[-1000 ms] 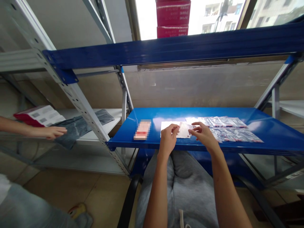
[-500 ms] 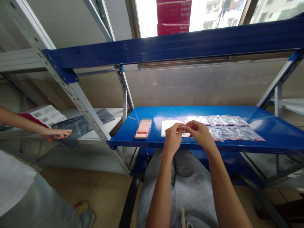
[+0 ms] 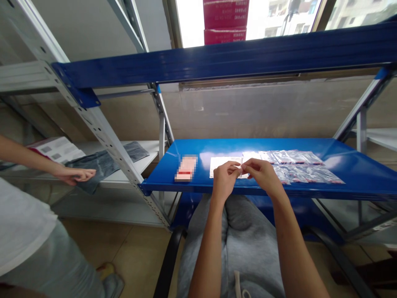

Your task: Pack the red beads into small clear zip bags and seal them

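My left hand [image 3: 226, 178] and my right hand [image 3: 261, 174] meet above the front part of a blue shelf [image 3: 211, 145]. Both have thumb and fingers pinched together, fingertips nearly touching. Whatever sits between them is too small and covered to name. Beneath and behind the fingers lies a flat white sheet or packet [image 3: 216, 166], partly hidden by my left hand. Right of my hands, several clear plastic bags with reddish edges lie in two rows, a back row [image 3: 291, 157] and a front row [image 3: 310, 174].
A pixelated pinkish item [image 3: 187, 166] lies on the shelf's left. A blue beam [image 3: 198, 66] crosses above. At left, another person's hand [image 3: 79, 174] rests on grey cloth [image 3: 104, 165] on a neighbouring white shelf. Red boxes [image 3: 225, 16] stand by the window.
My fingertips have shifted slightly; a small pale bit seen between them before is now mostly covered. The other person's hand and body have moved a little to the right.
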`<state>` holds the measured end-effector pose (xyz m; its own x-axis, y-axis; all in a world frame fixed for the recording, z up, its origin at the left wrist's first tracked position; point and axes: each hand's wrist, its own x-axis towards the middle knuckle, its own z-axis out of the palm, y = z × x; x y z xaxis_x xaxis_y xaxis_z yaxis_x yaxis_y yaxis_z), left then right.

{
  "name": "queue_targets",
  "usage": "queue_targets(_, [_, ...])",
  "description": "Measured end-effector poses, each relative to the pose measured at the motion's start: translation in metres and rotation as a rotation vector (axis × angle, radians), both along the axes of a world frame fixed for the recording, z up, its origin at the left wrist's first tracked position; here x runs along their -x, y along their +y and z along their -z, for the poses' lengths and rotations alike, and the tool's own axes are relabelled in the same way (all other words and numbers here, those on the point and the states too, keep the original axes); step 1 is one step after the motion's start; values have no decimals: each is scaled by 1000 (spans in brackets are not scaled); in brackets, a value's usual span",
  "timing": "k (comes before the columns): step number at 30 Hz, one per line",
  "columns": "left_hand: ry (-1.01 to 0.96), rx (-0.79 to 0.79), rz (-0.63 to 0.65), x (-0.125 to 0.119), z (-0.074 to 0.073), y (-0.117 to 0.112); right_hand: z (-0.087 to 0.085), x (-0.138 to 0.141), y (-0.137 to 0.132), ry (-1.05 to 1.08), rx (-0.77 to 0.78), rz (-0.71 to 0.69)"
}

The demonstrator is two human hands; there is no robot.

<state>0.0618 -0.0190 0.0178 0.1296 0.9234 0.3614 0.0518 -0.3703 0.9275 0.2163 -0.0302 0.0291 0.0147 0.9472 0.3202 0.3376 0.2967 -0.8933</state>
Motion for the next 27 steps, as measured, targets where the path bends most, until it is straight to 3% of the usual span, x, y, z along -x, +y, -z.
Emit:
queue_targets(5, [69,-54,-64,-3,-2,-2,0,-2,0,-74,-30,13])
queue_targets(11, [244,-280,-218,-2,-6,-7,-5,1,-4,-261,-157,70])
queue_targets(17, [395,-347,-316,7,-10,-8,-8,12,-6,-372,-157,202])
queue_targets(22, [348,-208,-193,9,-12,-6,-7,24,-4,-360,-195,116])
queue_targets(27, [309,-76,-215,18,-11,-3,-9,23,-7,-429,-189,82])
